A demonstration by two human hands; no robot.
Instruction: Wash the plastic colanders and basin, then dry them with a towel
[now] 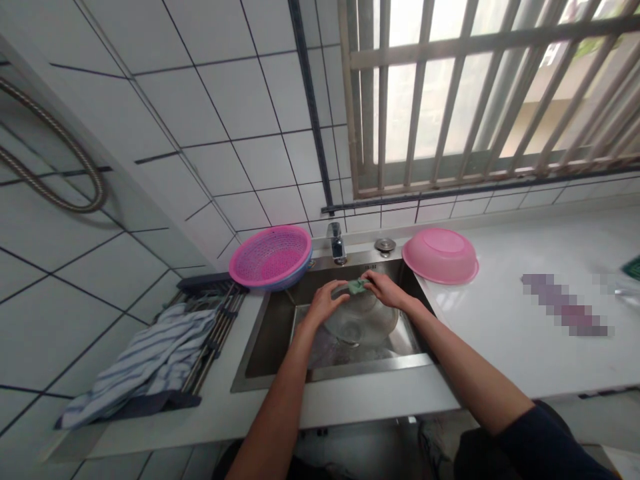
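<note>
A clear glass bowl (373,323) is tilted inside the steel sink (254,353), with its round base ring showing low in the middle. My left hand (325,303) grips the bowl's rim at the upper left, its thumb reaching toward the middle. At the top of the rim, my right hand (387,291) presses a small green cloth (357,287) against the glass. The fingers are folded over the cloth, partly hiding it. Above the bowl stands the chrome faucet (337,243); whether water runs cannot be made out.
A pink colander (270,257) sits in a blue basin at the sink's back left corner. An upturned pink basin (441,257) and a sink strainer (385,245) are at back right. A striped towel (150,353) lies over a folding rack (213,343) on the left.
</note>
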